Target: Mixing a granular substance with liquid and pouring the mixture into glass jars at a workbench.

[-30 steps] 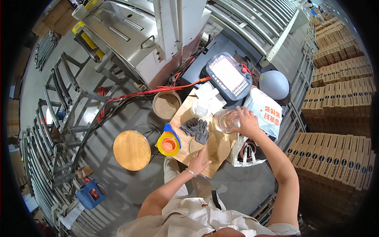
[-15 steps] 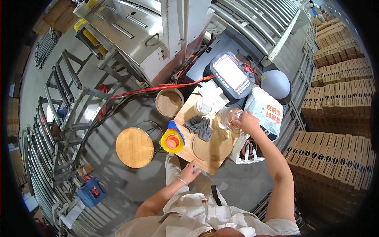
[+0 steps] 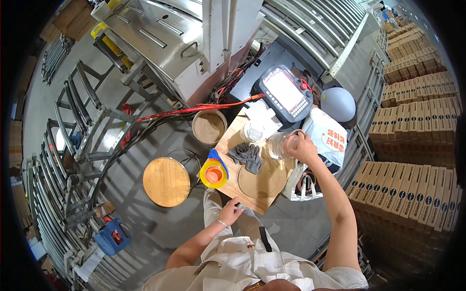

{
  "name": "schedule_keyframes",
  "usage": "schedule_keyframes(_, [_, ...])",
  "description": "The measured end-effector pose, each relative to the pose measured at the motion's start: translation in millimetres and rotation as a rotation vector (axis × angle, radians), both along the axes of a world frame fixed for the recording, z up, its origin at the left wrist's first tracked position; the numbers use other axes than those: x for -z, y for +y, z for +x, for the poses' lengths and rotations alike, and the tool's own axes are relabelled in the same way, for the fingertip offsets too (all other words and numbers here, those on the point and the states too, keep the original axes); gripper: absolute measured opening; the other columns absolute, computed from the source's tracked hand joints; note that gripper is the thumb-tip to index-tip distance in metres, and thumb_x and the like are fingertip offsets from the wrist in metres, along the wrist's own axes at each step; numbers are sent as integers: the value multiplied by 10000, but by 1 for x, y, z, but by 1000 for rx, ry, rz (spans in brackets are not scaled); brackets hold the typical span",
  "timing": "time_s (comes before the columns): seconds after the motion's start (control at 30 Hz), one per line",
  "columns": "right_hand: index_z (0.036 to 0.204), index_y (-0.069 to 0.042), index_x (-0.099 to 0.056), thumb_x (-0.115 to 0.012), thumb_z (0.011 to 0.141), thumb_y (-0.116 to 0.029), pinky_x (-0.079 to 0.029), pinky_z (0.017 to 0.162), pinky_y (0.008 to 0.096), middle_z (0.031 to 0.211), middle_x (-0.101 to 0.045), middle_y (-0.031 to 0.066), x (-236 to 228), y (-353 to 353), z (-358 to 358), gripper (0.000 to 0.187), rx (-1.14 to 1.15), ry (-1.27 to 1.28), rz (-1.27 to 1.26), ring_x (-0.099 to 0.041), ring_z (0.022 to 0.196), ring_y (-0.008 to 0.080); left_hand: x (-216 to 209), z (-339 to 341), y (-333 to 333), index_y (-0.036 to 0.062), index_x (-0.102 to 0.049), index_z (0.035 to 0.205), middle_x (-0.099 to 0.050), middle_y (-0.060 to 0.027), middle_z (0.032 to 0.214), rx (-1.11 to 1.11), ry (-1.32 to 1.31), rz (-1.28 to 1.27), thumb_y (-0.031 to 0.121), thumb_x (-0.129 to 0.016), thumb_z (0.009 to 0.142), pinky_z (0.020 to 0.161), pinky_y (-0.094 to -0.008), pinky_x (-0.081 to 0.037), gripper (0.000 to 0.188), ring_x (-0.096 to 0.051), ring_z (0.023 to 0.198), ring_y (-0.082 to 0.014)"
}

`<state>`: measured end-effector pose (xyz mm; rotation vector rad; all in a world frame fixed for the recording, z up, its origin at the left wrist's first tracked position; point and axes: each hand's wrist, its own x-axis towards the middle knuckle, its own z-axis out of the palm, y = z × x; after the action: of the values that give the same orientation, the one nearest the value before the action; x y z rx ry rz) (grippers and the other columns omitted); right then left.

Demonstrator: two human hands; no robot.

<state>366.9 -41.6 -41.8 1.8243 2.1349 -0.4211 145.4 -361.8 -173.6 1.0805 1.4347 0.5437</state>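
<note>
My right hand (image 3: 302, 148) is closed on a clear jar (image 3: 277, 145) at the right side of the small wooden table (image 3: 256, 200). Empty, with its fingers apart, my left hand (image 3: 230, 212) rests by the table's near edge. A crumpled grey cloth (image 3: 246, 156) lies left of the jar. Behind the cloth stands a white round container (image 3: 253, 131). Toward the table's left corner is a yellow tape roll (image 3: 214, 174) with an orange centre and a blue part.
A control pendant (image 3: 285, 93) with a lit screen sits beyond the table. Right of it are a grey helmet (image 3: 339, 104) and a white plastic bag (image 3: 324, 137). A round wooden stool (image 3: 166, 181) stands left. Stacked cartons (image 3: 403, 191) line the right. A red cable (image 3: 184, 111) runs behind.
My right hand stays on the jar, with only a slight shift of its fingers. The left hand has drawn in slightly at the table edge.
</note>
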Motion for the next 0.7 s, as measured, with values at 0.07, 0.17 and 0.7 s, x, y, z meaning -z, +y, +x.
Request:
schedule_keyframes(0.07, [1308, 23, -370, -625, 749, -513, -512, 822, 454, 1211, -505, 250, -3, -1, -2, 815, -78, 67, 75, -602, 991, 408, -2, -2, 0, 49, -358, 1352, -548, -172, 1181, -1, -3, -10, 249, -649, 833, 785, -342, -508, 628, -633, 870, -246])
schedule_keyframes(0.17, [1322, -46, -357, -655, 730, -518, -508, 820, 463, 1166, -531, 270, -13, 1, -10, 813, -21, 55, 47, -598, 994, 416, -4, -4, -3, 54, -377, 1340, -554, -169, 1171, -7, 6, -19, 248, -648, 834, 782, -340, -509, 607, -635, 875, -242])
schedule_keyframes(0.7, [1266, 21, -429, -608, 792, -361, -482, 845, 466, 1155, -558, 213, 7, 3, -2, 634, -91, 25, 64, -578, 983, 423, -1, 0, -7, 57, -414, 1310, -580, -166, 1114, -5, -2, -43, 256, -647, 838, 774, -344, -512, 562, -638, 879, -248])
